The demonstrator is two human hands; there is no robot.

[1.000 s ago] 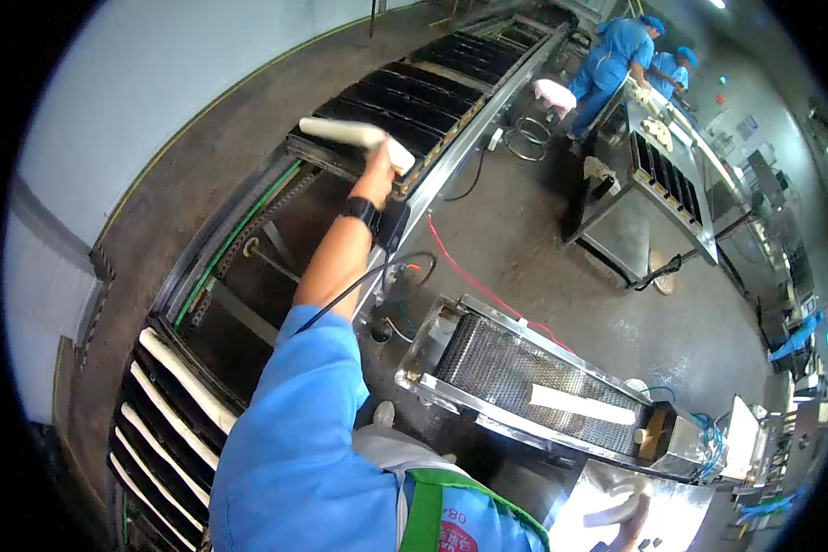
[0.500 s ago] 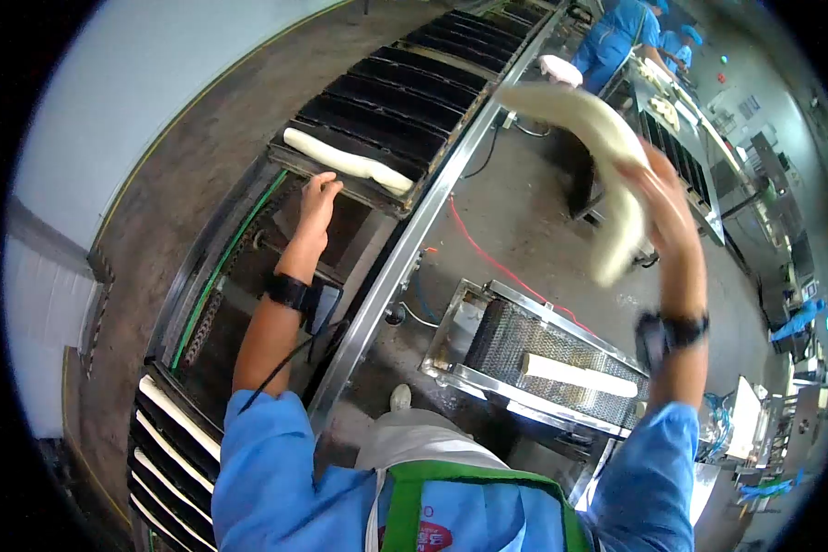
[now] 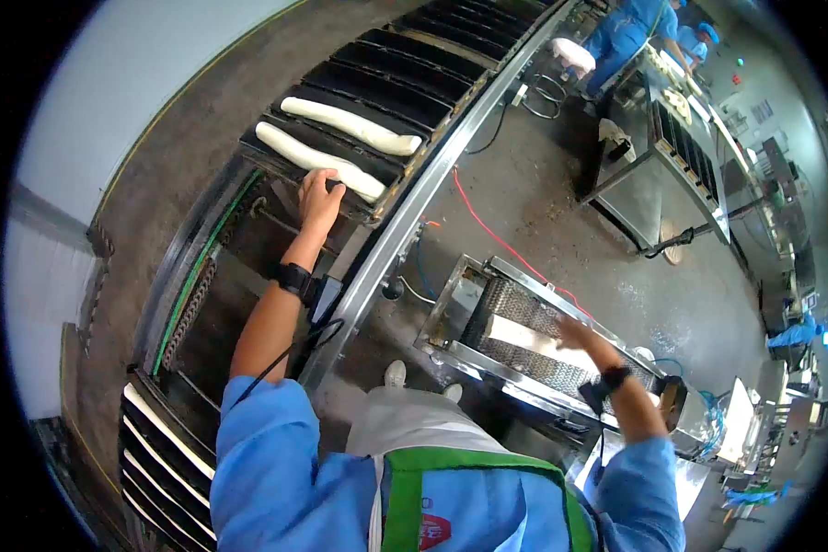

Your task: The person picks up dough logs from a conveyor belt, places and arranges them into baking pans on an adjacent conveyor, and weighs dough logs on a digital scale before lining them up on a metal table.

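My left hand (image 3: 319, 204) is at the near edge of a black slotted baking tray (image 3: 391, 98), its fingers curled over the rim. Beside those fingers, a long pale dough roll (image 3: 308, 158) fills the nearest slot. A second dough roll (image 3: 350, 125) lies one slot farther back. On the right, my right hand (image 3: 581, 342) reaches down over a metal mesh conveyor (image 3: 511, 304), fingers apart and somewhat blurred. Beneath its fingertips is the end of a flat dough strip (image 3: 520, 337); whether they touch is unclear.
The tray line's metal side rail (image 3: 432, 193) runs diagonally between my arms. More filled trays (image 3: 161, 460) sit at lower left. A red hose (image 3: 488, 230) crosses the floor. Two co-workers in blue stand at a far steel table (image 3: 630, 189) with dough on it.
The dough that my right hand was swinging has left it, and two rolls now lie in the tray instead of one. My right hand has dropped to the mesh conveyor.
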